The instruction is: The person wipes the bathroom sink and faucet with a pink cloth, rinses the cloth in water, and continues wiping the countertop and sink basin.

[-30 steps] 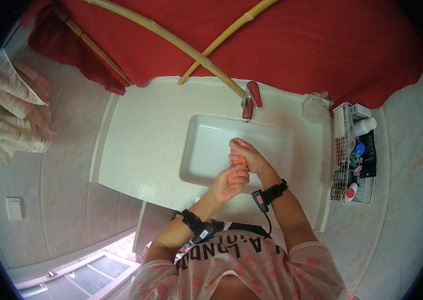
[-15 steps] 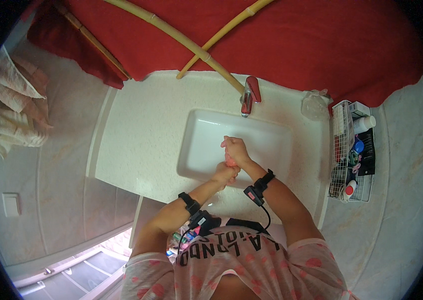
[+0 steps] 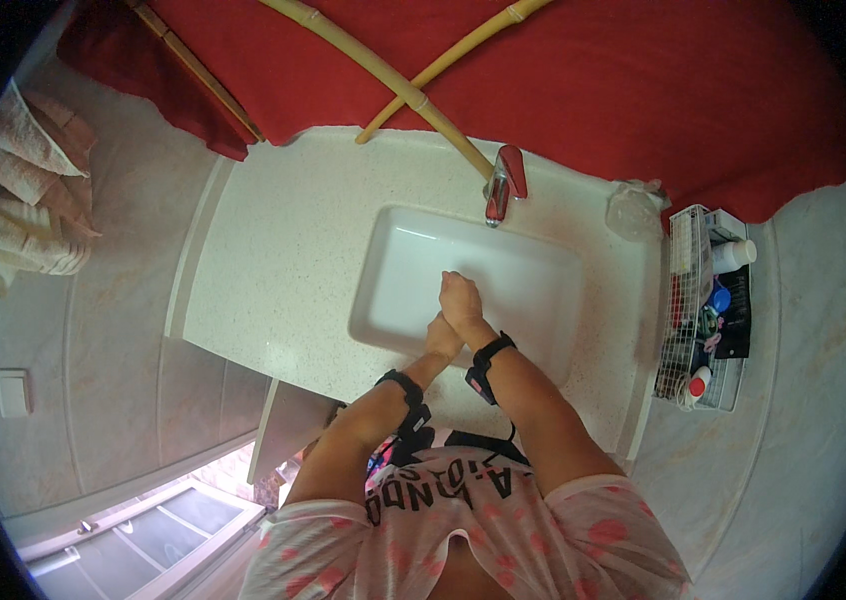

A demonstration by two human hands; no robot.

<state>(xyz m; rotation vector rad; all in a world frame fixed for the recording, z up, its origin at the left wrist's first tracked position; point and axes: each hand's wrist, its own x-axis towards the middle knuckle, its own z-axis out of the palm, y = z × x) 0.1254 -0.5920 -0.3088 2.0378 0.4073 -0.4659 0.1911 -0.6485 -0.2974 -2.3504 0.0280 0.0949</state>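
Above the near left part of the white sink, my two hands are pressed together. My right hand lies farther out and on top, its fingers curled closed. Beneath and nearer to me is my left hand, partly covered by the right one and also closed. Whatever is between them, if anything, is hidden. A chrome and red faucet stands at the sink's far edge, beyond my hands; I cannot make out any water running from it. Black straps with small devices circle both my wrists.
Bamboo poles cross over a red cloth behind the pale counter. A clear plastic bag sits at the back right, beside a wire basket of bottles. Towels hang at the left.
My hands have drawn closer together, the right now overlapping the left. A pinkish-red patch visible between them earlier is now hidden. The view has shifted slightly.
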